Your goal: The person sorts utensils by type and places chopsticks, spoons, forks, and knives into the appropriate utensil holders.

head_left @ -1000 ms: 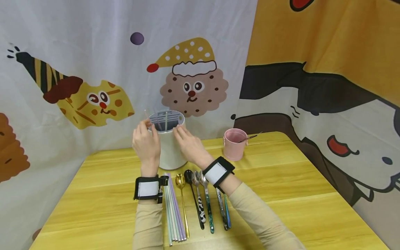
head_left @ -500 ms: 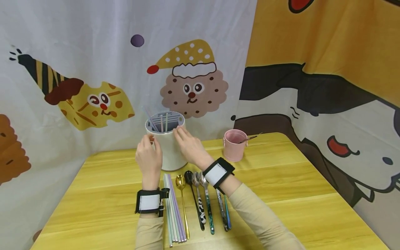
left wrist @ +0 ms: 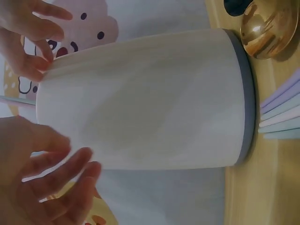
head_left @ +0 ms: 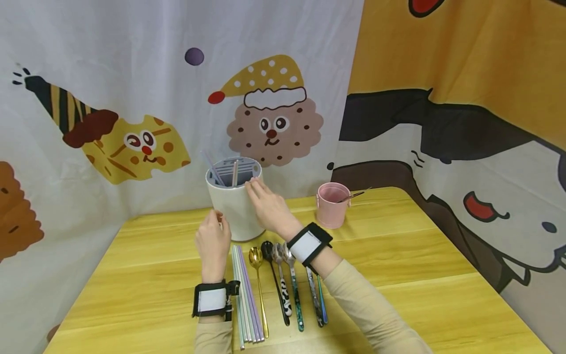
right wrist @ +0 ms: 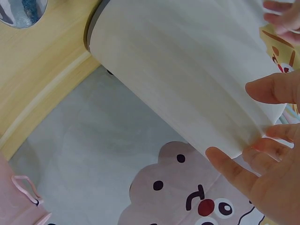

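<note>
A white cylindrical utensil holder (head_left: 234,209) with a grey slotted inside stands on the table. A few pale chopsticks (head_left: 235,173) stand in it, with one lilac chopstick (head_left: 213,168) leaning left over the rim. Low at the holder's left front is my left hand (head_left: 213,241); in the left wrist view its fingers (left wrist: 77,164) are loosely bent around nothing. My right hand (head_left: 270,202) rests its fingertips near the holder's right front rim. Between my forearms lie pastel chopsticks (head_left: 246,300), a gold spoon (head_left: 255,258), a black spoon (head_left: 267,250) and spoons with patterned handles.
A pink bucket (head_left: 331,209) holding thin dark-handled items stands at the right back. More handles (head_left: 315,300) lie partly beneath my right forearm. A printed curtain (head_left: 159,98) hangs directly behind the wooden table (head_left: 420,255).
My left hand has left the rim and dropped toward the table. The chopsticks in the holder have shifted, one now leaning left. My right hand has stayed in place.
</note>
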